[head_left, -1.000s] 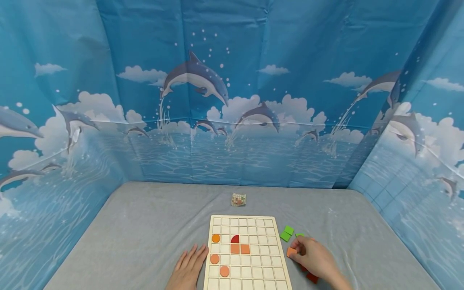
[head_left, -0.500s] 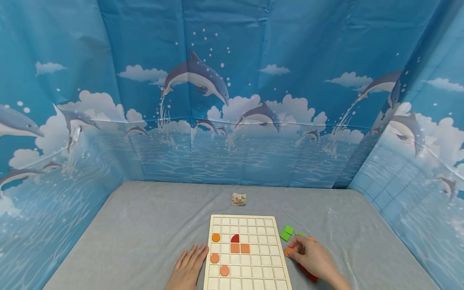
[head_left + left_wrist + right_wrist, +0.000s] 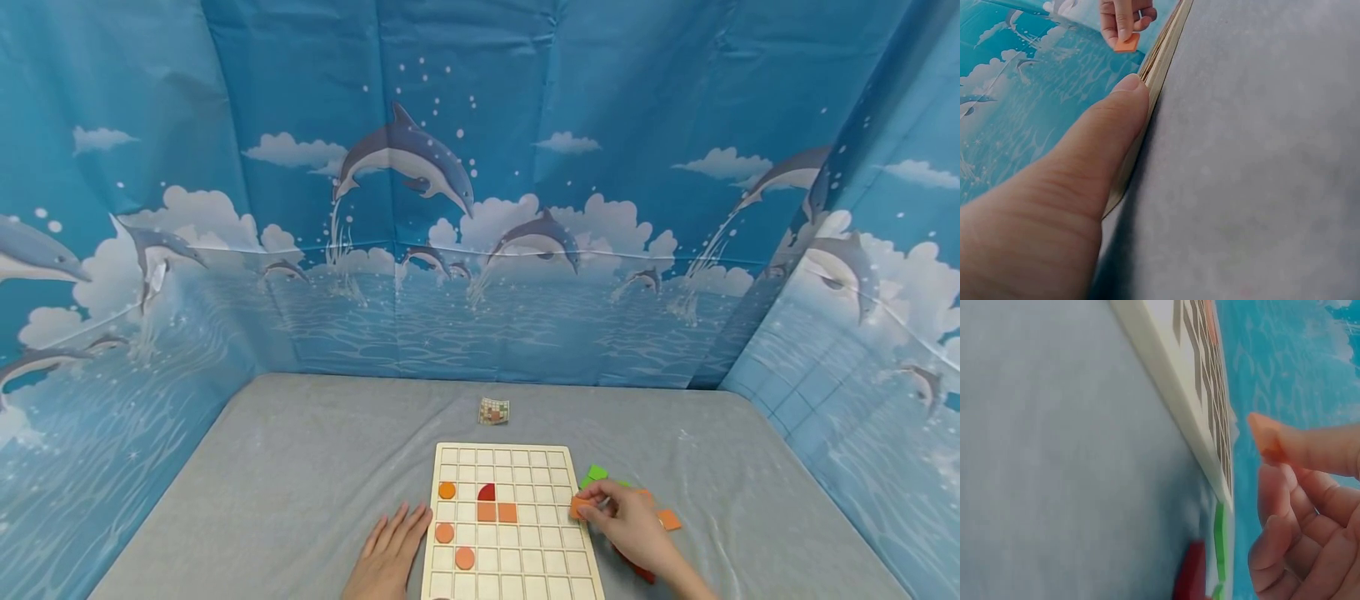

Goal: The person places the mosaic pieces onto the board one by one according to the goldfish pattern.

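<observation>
My right hand [image 3: 626, 521] pinches an orange square tile [image 3: 578, 508] between thumb and fingers, just over the right edge of a pale gridded board [image 3: 531, 537]. In the right wrist view the same orange tile [image 3: 1265, 436] shows at the thumb tip, raised above the cloth. My left hand [image 3: 388, 552] rests flat with straight fingers at the board's left edge; its thumb [image 3: 1107, 125] lies along that edge in the left wrist view. On the board sit two orange squares [image 3: 497, 512], a dark red quarter-circle [image 3: 487, 492] and several orange round pieces [image 3: 445, 532].
Green tiles [image 3: 597, 472] lie right of the board, partly behind my right hand. More orange tiles [image 3: 669, 520] and dark red pieces [image 3: 642, 573] lie around that hand. A small printed grid card [image 3: 494, 411] lies beyond the board on the grey cloth [image 3: 315, 467]. A dolphin-print curtain surrounds the table.
My right hand has moved left with the orange tile, from the loose pieces to over the board's right edge. An orange tile behind it has come into view. The left hand stays put.
</observation>
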A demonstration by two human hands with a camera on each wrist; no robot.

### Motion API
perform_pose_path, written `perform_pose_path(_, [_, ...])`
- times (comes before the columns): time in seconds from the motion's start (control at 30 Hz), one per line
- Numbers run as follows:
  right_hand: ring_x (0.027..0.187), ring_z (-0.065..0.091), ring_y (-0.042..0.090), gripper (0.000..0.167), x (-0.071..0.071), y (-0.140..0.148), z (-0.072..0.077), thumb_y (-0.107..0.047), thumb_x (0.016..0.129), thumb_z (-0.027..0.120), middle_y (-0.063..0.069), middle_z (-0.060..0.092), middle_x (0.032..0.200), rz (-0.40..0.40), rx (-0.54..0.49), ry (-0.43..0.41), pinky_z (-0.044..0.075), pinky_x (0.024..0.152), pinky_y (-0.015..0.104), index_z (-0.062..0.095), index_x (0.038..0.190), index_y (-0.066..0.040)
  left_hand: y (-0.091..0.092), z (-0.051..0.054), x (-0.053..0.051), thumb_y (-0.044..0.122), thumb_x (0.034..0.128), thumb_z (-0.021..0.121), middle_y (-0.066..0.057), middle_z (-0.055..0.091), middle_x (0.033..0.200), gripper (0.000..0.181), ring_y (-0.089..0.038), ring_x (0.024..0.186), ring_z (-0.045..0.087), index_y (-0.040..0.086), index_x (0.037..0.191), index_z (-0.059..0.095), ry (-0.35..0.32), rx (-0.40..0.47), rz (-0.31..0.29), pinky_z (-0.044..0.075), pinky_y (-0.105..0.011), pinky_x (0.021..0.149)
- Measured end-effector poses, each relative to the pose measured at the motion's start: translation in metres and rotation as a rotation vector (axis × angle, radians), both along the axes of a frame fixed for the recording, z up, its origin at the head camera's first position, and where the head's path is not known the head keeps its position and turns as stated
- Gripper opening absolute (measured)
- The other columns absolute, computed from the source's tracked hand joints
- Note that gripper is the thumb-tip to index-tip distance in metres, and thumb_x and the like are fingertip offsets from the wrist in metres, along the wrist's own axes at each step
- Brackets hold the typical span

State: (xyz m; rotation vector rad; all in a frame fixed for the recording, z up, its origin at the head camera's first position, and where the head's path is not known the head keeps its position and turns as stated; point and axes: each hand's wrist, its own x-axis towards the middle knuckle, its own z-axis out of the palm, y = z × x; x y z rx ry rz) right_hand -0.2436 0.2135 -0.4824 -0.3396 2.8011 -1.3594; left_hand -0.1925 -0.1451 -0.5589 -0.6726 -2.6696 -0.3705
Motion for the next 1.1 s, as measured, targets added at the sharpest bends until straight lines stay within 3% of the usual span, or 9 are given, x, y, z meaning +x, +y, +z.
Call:
perform_pose_path(0.13, [0.055,0.046,0.010,0.015,-0.002,-0.009,-0.002,-0.020,0.084,0.073,-0.001,0.059,0.075,0.045,-0.041,-0.042,0.040,0.045,0.025,0.066,0.093,-0.010,0.001,0.001,0.001,0.085,0.0710,0.046,-0.006,0.042,0.143,0.106,-0.028,0.130,0.037,0.008,0.144,0.038,-0.013,-0.002,0.003,-0.009,-0.020,0.106])
perform_pose_path(0.6, [0.050,0.043,0.007,0.011,-0.009,-0.033,-0.007,-0.018,0.084,0.073,-0.003,0.060,0.076,0.182,-0.015,-0.010,0.039,0.045,0.022,0.064,0.087,-0.012,0.000,0.000,0.000,0.086,0.0688,0.046,-0.006,0.041,0.145,0.110,-0.030,0.131,0.035,0.008,0.145,0.037,-0.028,-0.001,0.000,-0.011,-0.020,0.106])
perform_pose_path(1.1, [0.052,0.043,0.007,0.008,-0.011,-0.047,-0.004,-0.012,0.085,0.072,-0.008,0.059,0.076,0.203,0.059,0.000,0.038,0.048,0.023,0.064,0.089,-0.014,0.001,0.001,0.000,0.086,0.0685,0.047,-0.007,0.040,0.145,0.111,-0.030,0.132,0.035,0.008,0.146,0.036,-0.036,0.002,0.004,-0.011,-0.020,0.105])
